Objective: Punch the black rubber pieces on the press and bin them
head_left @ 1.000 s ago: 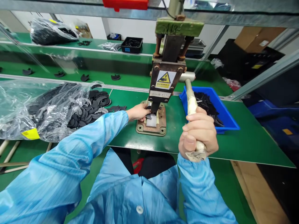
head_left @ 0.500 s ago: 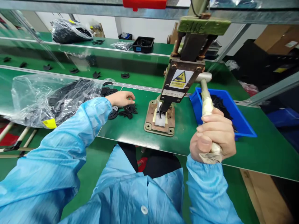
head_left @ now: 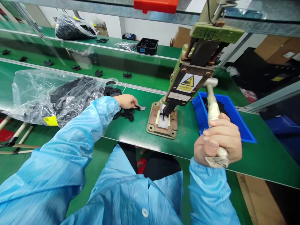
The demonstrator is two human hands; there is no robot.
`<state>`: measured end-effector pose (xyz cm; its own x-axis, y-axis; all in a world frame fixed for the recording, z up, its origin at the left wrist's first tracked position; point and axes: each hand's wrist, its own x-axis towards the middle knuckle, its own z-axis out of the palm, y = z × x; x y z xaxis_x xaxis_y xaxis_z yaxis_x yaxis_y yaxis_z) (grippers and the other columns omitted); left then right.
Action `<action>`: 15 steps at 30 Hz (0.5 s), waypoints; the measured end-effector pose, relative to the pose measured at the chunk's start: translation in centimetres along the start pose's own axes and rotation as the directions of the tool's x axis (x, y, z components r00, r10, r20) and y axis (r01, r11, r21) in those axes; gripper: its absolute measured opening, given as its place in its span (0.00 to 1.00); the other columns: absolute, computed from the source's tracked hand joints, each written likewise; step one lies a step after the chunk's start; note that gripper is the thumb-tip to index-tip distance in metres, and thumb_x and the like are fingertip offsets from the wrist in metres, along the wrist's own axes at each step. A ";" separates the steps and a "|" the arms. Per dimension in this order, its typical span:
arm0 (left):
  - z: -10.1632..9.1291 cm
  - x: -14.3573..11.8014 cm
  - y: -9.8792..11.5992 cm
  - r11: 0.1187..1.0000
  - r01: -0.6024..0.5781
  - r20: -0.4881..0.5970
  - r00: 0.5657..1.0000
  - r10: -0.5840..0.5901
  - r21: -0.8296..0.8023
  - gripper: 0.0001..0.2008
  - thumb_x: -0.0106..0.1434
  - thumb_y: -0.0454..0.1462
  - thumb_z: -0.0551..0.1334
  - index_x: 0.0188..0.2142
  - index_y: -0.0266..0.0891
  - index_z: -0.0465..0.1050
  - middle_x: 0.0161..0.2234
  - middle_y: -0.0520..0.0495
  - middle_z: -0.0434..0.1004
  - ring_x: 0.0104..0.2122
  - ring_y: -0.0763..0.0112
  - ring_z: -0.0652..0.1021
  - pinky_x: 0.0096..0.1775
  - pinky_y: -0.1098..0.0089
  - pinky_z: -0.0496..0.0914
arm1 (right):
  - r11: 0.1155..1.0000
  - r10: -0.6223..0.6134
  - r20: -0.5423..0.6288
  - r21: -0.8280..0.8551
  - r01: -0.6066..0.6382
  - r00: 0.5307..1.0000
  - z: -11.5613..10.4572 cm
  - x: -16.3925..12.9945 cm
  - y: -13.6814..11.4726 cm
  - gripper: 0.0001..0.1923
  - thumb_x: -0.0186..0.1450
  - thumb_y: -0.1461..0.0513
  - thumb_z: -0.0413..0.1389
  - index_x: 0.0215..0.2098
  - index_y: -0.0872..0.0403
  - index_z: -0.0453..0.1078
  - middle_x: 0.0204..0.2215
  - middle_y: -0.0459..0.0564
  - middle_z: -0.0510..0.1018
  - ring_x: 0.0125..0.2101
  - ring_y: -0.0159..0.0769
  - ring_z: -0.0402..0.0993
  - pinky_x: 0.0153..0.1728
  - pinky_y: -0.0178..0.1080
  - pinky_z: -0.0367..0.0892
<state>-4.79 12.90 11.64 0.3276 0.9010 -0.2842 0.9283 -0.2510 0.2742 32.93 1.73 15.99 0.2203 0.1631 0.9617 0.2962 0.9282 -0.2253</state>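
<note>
Between its fingertips my left hand (head_left: 127, 101) pinches a curved black plastic part (head_left: 141, 108), just above a small heap of similar black parts (head_left: 127, 115). My right hand (head_left: 217, 140) is wrapped around the tape-covered lever (head_left: 212, 104) of a hand press (head_left: 185, 81). The press stands on a bolted base plate (head_left: 152, 120). Under its ram a small dark piece (head_left: 164, 115) sits on a light metal block (head_left: 162, 122). The sleeves of a blue smock cover both my arms.
A clear plastic bag of black parts (head_left: 67, 97) lies at the left. Behind the lever stands a blue bin (head_left: 243, 126) with dark parts. Several curved parts (head_left: 98, 73) lie spaced along the strip behind the table. A black tray (head_left: 147, 47) sits on the far ledge.
My left hand has lifted a curved black part off the heap and moved slightly right. My right hand still grips the lever. The whole view has shifted a little.
</note>
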 end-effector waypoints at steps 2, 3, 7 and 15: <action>-0.4 -0.6 -0.2 0.999 -0.041 -0.061 0.997 0.040 -0.013 0.17 0.63 0.43 0.66 0.48 0.43 0.86 0.43 0.48 0.87 0.43 0.64 0.82 0.45 0.73 0.71 | 1.000 -0.007 -0.017 -0.004 0.007 1.000 0.1 0.0 0.1 0.19 0.66 0.52 0.60 0.22 0.50 0.63 0.20 0.40 0.69 0.32 0.36 0.78 0.51 0.59 0.77; -0.6 -1.0 -0.2 0.998 -0.069 -0.117 0.991 0.067 -0.007 0.17 0.63 0.44 0.66 0.47 0.42 0.87 0.42 0.46 0.87 0.44 0.63 0.81 0.46 0.72 0.71 | 1.000 -0.013 -0.019 -0.006 0.013 1.000 0.2 -0.1 0.1 0.19 0.66 0.52 0.60 0.22 0.50 0.62 0.20 0.41 0.69 0.32 0.36 0.78 0.50 0.59 0.77; -0.7 -3.2 1.3 0.984 -0.120 -0.296 0.952 0.076 -0.132 0.19 0.66 0.49 0.64 0.48 0.42 0.86 0.36 0.46 0.84 0.38 0.63 0.81 0.44 0.69 0.71 | 1.000 -0.029 -0.009 -0.012 0.029 1.000 0.3 -0.1 0.3 0.18 0.66 0.52 0.59 0.24 0.50 0.62 0.20 0.41 0.68 0.32 0.37 0.78 0.51 0.59 0.77; 4.0 -3.5 7.0 0.692 -0.235 -0.342 0.940 -0.018 -0.683 0.17 0.69 0.52 0.67 0.38 0.40 0.76 0.30 0.49 0.81 0.29 0.69 0.82 0.33 0.72 0.72 | 0.999 -0.029 -0.040 -0.043 0.027 0.999 0.9 0.0 -0.1 0.20 0.67 0.50 0.58 0.24 0.49 0.59 0.20 0.40 0.65 0.31 0.36 0.75 0.52 0.58 0.77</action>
<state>1.30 6.53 10.87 0.2308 0.9721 0.0418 0.4455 -0.1437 0.8837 32.12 1.96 16.17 0.2487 0.1225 0.9608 0.3419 0.9170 -0.2054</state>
